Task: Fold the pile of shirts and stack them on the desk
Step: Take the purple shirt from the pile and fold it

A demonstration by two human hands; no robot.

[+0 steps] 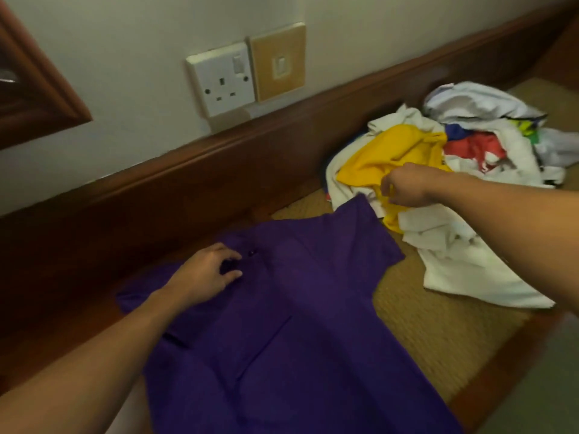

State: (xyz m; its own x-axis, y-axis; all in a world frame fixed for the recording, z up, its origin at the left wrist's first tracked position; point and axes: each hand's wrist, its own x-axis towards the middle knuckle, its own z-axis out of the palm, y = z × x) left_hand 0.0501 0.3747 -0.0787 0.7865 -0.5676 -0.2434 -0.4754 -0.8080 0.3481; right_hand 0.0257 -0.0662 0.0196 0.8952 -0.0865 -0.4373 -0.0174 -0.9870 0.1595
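Note:
A purple polo shirt (297, 324) lies spread front-up on the desk (423, 327), its collar toward the wall. My left hand (210, 274) rests at the collar with fingers curled around the fabric by the buttons. My right hand (404, 186) reaches to the pile of shirts (470, 158) at the right. It hovers over a yellow shirt (391, 151), just past the purple shirt's right sleeve, fingers bent; whether it grips cloth is unclear. White, red and blue shirts are heaped in the pile.
A dark wooden rail (219, 170) runs along the wall behind the desk. Above it sit a white power socket (222, 79) and a tan switch plate (279, 62). A wooden frame corner (34, 79) shows at the upper left.

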